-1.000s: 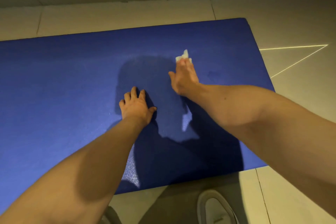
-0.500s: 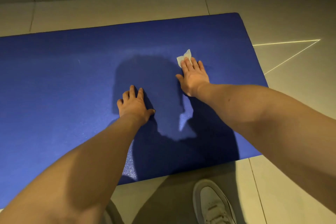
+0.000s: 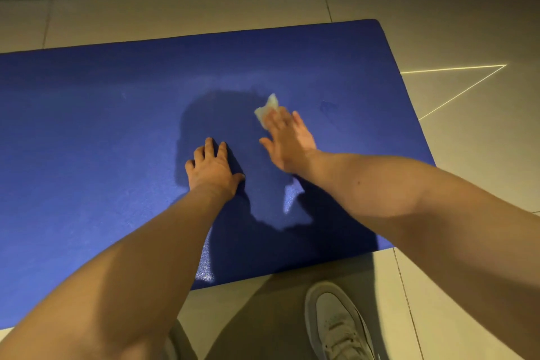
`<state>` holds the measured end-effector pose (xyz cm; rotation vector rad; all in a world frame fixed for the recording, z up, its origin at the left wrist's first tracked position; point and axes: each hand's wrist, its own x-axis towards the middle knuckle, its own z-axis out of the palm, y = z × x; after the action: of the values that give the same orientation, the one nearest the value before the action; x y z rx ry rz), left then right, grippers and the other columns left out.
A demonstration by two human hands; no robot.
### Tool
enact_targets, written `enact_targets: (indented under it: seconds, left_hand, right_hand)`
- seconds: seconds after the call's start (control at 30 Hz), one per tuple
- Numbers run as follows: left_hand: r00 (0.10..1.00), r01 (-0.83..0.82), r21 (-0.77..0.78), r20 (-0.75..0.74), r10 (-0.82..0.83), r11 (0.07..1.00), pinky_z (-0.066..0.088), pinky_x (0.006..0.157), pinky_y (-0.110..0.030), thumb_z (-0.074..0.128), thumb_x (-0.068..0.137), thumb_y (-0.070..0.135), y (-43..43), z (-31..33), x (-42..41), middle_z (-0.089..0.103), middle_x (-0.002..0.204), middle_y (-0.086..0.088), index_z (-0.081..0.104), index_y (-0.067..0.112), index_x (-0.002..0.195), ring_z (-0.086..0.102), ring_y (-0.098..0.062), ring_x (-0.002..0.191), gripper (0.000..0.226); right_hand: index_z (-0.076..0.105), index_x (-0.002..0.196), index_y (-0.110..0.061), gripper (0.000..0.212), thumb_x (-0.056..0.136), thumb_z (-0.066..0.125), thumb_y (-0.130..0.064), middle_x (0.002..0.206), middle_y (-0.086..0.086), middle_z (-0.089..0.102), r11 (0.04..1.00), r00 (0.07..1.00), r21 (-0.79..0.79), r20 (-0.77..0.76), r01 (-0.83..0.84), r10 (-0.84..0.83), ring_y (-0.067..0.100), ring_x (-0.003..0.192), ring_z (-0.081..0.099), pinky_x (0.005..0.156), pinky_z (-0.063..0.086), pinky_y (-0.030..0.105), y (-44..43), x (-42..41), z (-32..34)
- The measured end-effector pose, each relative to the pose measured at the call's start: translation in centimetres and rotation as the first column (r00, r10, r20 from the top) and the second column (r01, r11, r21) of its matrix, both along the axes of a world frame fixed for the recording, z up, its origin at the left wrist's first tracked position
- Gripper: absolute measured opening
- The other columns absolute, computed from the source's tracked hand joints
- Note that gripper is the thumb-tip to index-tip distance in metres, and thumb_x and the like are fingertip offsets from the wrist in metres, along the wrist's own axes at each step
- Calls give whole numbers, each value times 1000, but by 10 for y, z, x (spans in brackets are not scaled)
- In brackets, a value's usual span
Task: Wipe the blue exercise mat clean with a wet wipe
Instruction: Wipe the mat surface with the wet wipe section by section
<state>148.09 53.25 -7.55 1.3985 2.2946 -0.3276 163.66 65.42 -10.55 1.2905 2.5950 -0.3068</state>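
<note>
so the right hand — fingers flat on the wet wipe — just slid it left across the blue mat, left hand spread open, bracing, so more mat to go

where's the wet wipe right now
In the head view, the wet wipe lies on the blue mat, right of centre, under the fingertips of the right hand.

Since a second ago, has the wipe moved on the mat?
Yes. The wipe under the right hand has slid left and a little nearer the person, away from the mat's far right corner and closer to the left hand.
</note>
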Motion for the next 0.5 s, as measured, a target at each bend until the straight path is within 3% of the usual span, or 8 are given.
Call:
enact_targets:
  seconds: [0.17, 0.27, 0.33, 0.4, 0.5]
  left_hand:
    - [1000, 7, 0, -2, -7, 1000, 20, 120, -50, 59, 91, 60, -8, 0, 2, 2, 167, -6, 11, 26, 160, 11, -32, 150, 90]
    - [1000, 0, 4, -6, 0, 1000, 20, 119, -49, 60, 91, 59, -12, 1, 2, 2, 167, -5, 12, 26, 160, 11, -32, 150, 90]
    - [1000, -3, 3, -9, 3, 1000, 20, 119, -48, 59, 91, 59, -15, 1, 3, 2, 167, -5, 12, 26, 159, 11, -31, 149, 89]
    - [1000, -1, 6, -13, 1, 1000, 21, 118, -48, 57, 93, 57, -19, 0, 5, 3, 167, -6, 12, 25, 160, 11, -31, 149, 86]
    - [1000, -1, 14, -16, 2, 1000, 22, 118, -48, 53, 95, 55, -25, 1, 8, 4, 166, -6, 13, 25, 160, 12, -32, 149, 82]
  right_hand:
    - [-3, 163, -14, 69, 108, 16, -51, 171, 6, -10, 968, 968, -67, 88, 243, -237, 31, 156, -13, 126, -8, 47, 22, 31, 9]
    - [6, 162, -7, 73, 107, 29, -49, 170, 16, -5, 952, 954, -95, -48, 290, -295, 41, 155, -7, 127, -1, 48, -1, 2, 5]
    - [4, 162, -4, 75, 106, 27, -49, 168, 21, -7, 981, 980, 5, -40, 194, -194, 42, 154, -11, 126, 8, 51, -33, -20, 1]
    - [-2, 162, -6, 73, 107, 21, -49, 169, 17, -11, 998, 997, -33, -51, 59, -61, 37, 153, -22, 127, 1, 51, -67, -32, 2]
    - [-4, 163, -12, 70, 109, 18, -50, 170, 8, -11, 993, 997, -84, -17, -82, 81, 30, 155, -18, 127, -9, 47, -84, -27, 2]
